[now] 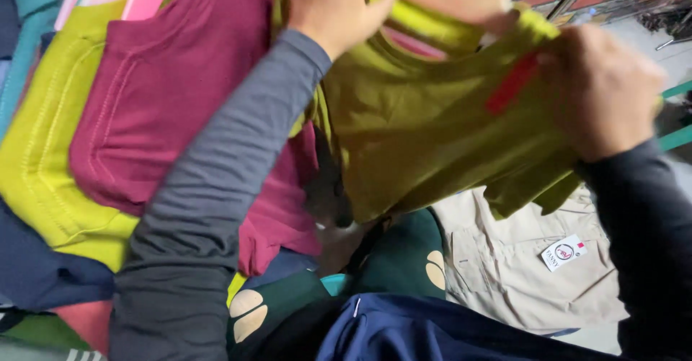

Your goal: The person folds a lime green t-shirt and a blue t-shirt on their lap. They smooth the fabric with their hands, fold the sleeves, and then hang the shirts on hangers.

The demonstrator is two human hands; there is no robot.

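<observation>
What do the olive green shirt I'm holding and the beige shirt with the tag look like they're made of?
The olive green shirt, gripped by the left hand and right hand, looks like soft matte knit, probably cotton jersey: it drapes and bunches in loose folds. The beige shirt looks like stiffer woven cloth, matte, with crisp stitched seams and a flat pocket. Its tag seems to be glossy card.

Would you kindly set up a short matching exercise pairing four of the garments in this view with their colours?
Garments:
1. garment held up in both hands
2. folded top under the left sleeve
3. shirt with a hang tag
4. jacket at the bottom edge

Colours:
A. beige
B. navy blue
C. olive green
D. maroon

Pairs: 1-C, 2-D, 3-A, 4-B. The left hand and right hand both grip the olive one.
</observation>
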